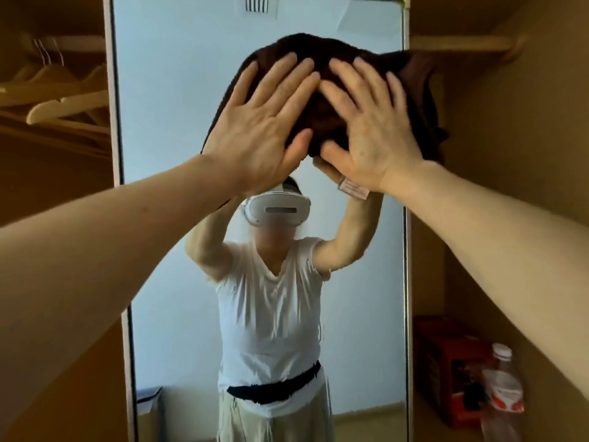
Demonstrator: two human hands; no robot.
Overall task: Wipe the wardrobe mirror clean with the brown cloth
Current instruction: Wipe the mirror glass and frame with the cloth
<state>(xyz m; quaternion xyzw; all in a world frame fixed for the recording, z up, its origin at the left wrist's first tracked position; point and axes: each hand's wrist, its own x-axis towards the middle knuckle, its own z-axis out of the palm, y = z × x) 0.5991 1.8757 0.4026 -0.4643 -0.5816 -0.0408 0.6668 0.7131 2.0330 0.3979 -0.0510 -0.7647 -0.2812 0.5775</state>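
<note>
**Two flat hands press the brown cloth high on the mirror**

Both hands are raised side by side, close together but not overlapping. The left hand [264, 122] and right hand [373, 129] lie palm-down on the brown cloth [318, 47], with fingers straight and fanned. Neither hand curls round the fabric. The right thumb sits along the cloth's lower edge, and how far it tucks under cannot be made out.

The cloth is bunched against the upper part of the wardrobe mirror [175, 90]. The hands cover most of its middle, so only the dark top hump and the sides show. Its right portion spills past the mirror's right frame and is smeared by blur. A pale label [353, 188] pokes out below the right wrist, and its print is unreadable.

The mirror's top and bottom run out of the picture. In the glass, the person's reflection shows a white headset [275, 210], a white T-shirt [271, 314] and a black belt [277, 384], with the legs cut off by the lower edge. The real hands and cloth hide the reflected hands almost entirely.

To the left, wooden hangers [63, 100] hang on a rail [73, 43] in dim, soft focus. To the right there is a second rail [462, 43]. Low down is a red box [452, 362] with a clear plastic bottle [502, 387] in front of it. The box's printing is too blurred to read, and the bottle's base is out of view.
</note>
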